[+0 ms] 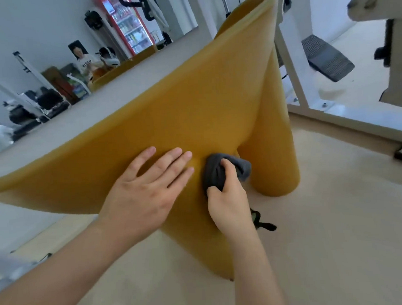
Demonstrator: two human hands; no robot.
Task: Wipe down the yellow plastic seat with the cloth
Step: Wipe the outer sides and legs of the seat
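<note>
The yellow plastic seat (193, 102) fills the middle of the view, a broad slanted panel rising to the upper right, with round legs on the floor. My left hand (144, 189) lies flat on its lower side surface, fingers straight and spread. Just to its right, my right hand (227, 197) grips a bunched dark grey cloth (219, 172) and presses it against the yellow surface near the inner crook of the leg (271, 154). Part of the cloth is hidden under my fingers.
A wall mirror (53, 66) runs along the left behind the seat. White gym machine frames (296, 79) and a grey footplate (327, 57) stand at the right. A small black object (260, 221) lies on the beige floor by the seat.
</note>
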